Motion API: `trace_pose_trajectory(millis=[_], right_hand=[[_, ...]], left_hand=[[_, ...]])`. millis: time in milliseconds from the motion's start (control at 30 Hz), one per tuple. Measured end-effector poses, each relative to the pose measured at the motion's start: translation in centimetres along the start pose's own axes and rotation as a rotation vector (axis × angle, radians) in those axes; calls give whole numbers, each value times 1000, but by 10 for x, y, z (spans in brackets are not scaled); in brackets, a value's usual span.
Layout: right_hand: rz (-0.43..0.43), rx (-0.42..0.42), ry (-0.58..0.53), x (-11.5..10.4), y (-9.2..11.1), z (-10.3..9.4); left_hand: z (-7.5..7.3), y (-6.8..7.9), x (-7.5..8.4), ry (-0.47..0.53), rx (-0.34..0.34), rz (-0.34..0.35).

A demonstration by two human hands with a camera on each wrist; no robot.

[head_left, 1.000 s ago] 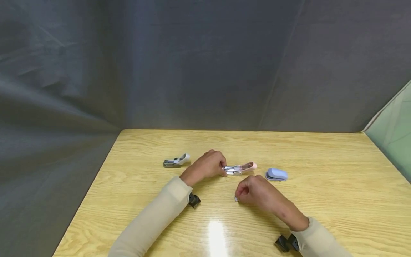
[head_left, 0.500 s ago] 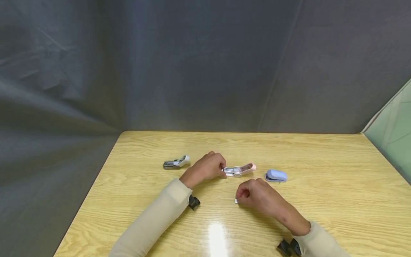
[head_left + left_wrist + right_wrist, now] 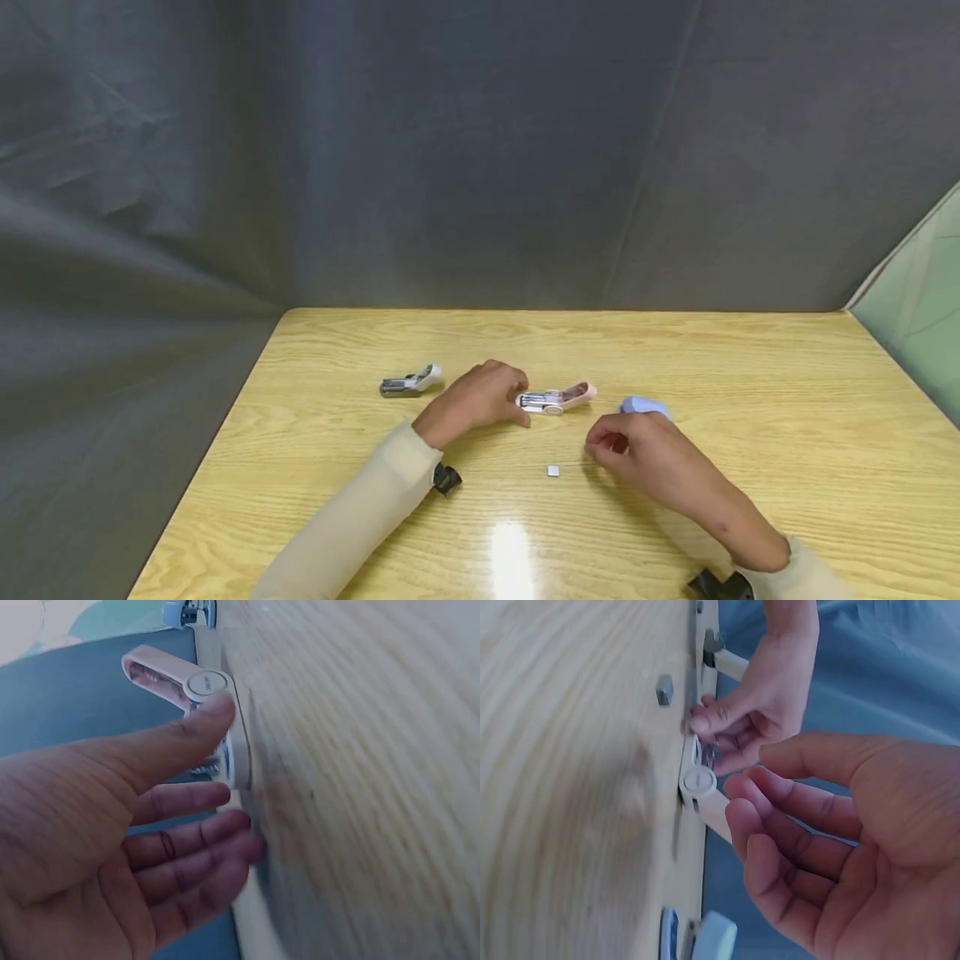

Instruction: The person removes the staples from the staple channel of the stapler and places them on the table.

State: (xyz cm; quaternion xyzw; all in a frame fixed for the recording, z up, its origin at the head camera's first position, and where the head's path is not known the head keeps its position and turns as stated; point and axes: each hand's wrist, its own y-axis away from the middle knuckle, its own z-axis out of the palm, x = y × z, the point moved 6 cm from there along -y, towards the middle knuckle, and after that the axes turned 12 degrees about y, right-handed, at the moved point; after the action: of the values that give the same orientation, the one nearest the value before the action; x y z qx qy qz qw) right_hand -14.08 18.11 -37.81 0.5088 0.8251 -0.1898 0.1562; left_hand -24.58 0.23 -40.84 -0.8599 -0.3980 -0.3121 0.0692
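Observation:
A pink-and-white stapler lies with its top swung up on the table, its hinge disc facing the front. My left hand is at its left end, thumb and fingers spread apart; in the left wrist view the thumb overlaps the stapler just below the hinge. Nearer the front edge sits a small silvery block, like a short stick of staples. To the right of that block hovers my right hand, fingers loosely bent with nothing between them. A light blue stapler is partly hidden behind it.
A white-and-grey stapler, top raised, lies left of my left hand. The wooden table ends at a dark curtain along the back and left. Black wrist cameras hang under both sleeves.
My right hand has let go of the silvery block and moved right, in front of the blue stapler. The left hand's fingers have loosened from the end of the pink stapler.

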Motion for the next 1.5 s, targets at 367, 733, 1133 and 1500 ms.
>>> trace_pose_trajectory(millis=[367,733,1133,1500], right_hand=[[24,32,67,18,20,-19],[-65,180,152,40,27,-38],[-74,214,216,69,16,-39],[2,94,132,82,4,-31]], left_hand=[[5,18,51,-249,112,194],[33,3,92,-240,49,365],[55,-33,98,-235,66,287],[60,-49,101,-340,143,233]])
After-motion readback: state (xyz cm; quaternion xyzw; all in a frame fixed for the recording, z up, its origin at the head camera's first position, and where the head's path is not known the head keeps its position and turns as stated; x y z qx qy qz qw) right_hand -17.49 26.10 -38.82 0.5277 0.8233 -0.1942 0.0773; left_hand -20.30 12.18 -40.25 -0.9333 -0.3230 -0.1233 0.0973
